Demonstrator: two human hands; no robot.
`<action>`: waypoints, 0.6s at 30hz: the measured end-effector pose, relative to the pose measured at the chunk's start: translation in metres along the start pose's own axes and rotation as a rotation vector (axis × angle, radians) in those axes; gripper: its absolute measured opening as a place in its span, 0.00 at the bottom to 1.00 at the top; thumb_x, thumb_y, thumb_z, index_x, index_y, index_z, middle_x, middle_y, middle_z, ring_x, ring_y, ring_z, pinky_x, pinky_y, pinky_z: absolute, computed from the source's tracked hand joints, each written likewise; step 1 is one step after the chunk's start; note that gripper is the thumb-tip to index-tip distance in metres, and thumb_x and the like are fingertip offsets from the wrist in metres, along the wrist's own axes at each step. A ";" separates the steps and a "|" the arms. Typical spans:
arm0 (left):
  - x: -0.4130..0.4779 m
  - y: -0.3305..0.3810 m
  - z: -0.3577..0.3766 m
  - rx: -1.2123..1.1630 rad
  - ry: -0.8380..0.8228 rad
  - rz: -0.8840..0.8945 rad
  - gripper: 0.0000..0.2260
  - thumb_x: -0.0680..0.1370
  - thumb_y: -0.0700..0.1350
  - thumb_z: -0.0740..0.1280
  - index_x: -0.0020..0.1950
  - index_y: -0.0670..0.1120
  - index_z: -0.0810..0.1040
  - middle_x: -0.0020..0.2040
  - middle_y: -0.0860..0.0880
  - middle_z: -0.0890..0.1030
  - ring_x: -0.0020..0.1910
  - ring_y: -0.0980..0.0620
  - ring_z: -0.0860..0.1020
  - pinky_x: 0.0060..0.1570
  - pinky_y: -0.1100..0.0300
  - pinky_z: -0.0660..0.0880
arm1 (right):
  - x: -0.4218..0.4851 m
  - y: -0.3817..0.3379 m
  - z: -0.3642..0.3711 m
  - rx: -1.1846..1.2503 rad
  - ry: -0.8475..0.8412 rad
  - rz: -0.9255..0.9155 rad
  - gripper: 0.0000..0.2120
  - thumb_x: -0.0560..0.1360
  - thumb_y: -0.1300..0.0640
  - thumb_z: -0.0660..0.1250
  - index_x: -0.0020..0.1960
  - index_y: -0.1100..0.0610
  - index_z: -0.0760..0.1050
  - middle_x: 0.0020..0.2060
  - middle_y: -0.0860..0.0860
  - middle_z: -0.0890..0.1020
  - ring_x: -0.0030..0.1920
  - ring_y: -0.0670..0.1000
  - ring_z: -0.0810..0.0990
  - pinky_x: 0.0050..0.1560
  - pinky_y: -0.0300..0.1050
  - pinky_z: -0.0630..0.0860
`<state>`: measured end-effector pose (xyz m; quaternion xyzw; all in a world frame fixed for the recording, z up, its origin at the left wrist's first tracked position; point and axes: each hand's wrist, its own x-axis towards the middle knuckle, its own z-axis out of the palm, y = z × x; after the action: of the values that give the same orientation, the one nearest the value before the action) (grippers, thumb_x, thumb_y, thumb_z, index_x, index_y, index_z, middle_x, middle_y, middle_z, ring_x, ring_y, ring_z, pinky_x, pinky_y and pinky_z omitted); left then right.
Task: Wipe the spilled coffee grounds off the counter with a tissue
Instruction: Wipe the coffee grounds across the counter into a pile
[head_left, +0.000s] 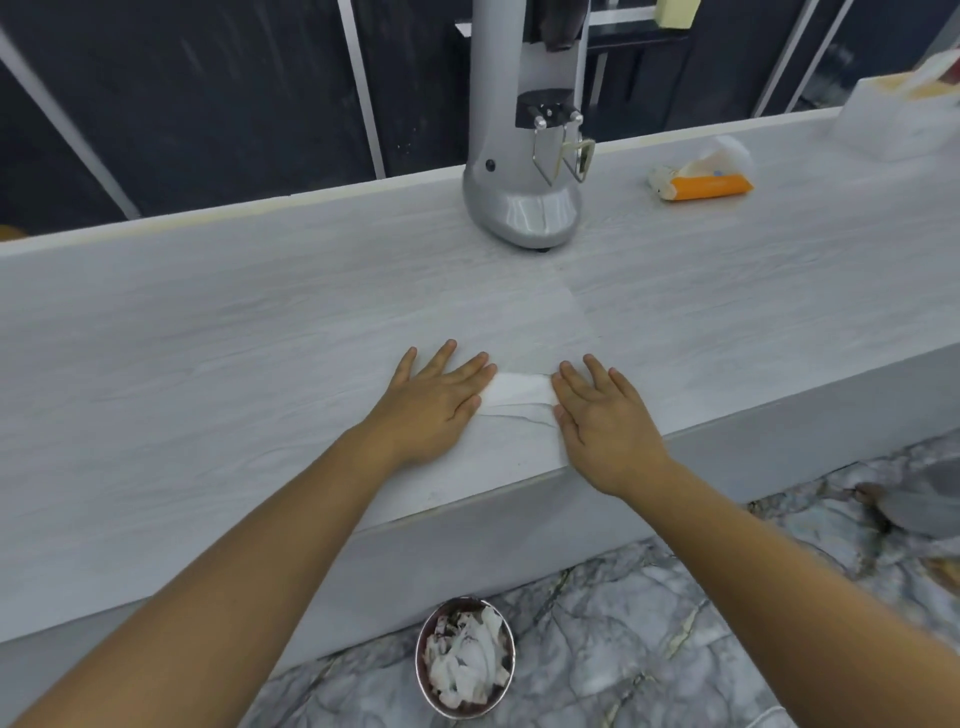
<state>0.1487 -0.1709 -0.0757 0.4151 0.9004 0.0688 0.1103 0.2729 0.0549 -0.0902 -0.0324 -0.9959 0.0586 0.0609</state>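
Tissue (519, 391) flat on counter (208, 338), left hand (434, 402) and right hand (605, 423) splayed flat, pressing its ends

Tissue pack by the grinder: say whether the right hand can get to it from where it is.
Probably yes. The right hand lies flat on the tissue, and bare counter separates it from the tissue pack; nothing blocks that path.

Grey-veined marble floor (649, 639), dark panelled wall (208, 93) behind.
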 end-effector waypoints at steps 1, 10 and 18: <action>-0.011 -0.003 0.001 -0.002 -0.003 -0.002 0.23 0.85 0.56 0.42 0.81 0.61 0.45 0.81 0.62 0.47 0.80 0.54 0.38 0.77 0.41 0.35 | -0.006 -0.011 0.001 0.008 0.007 0.007 0.27 0.81 0.49 0.47 0.72 0.60 0.70 0.71 0.56 0.73 0.74 0.62 0.66 0.73 0.61 0.63; -0.099 -0.018 0.013 -0.029 0.033 -0.048 0.23 0.85 0.55 0.43 0.81 0.60 0.47 0.81 0.62 0.48 0.81 0.53 0.40 0.77 0.40 0.36 | -0.043 -0.080 0.008 0.031 0.002 -0.032 0.27 0.81 0.49 0.46 0.73 0.59 0.68 0.74 0.55 0.70 0.76 0.60 0.63 0.75 0.58 0.60; -0.140 0.000 0.028 -0.004 0.089 -0.146 0.23 0.85 0.55 0.42 0.81 0.58 0.48 0.81 0.60 0.49 0.81 0.53 0.43 0.77 0.41 0.35 | -0.064 -0.101 0.012 0.070 0.045 -0.102 0.24 0.81 0.51 0.49 0.71 0.61 0.71 0.71 0.56 0.73 0.74 0.60 0.67 0.73 0.59 0.64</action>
<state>0.2448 -0.2768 -0.0829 0.3445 0.9322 0.0805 0.0758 0.3293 -0.0514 -0.0976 0.0193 -0.9920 0.0893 0.0873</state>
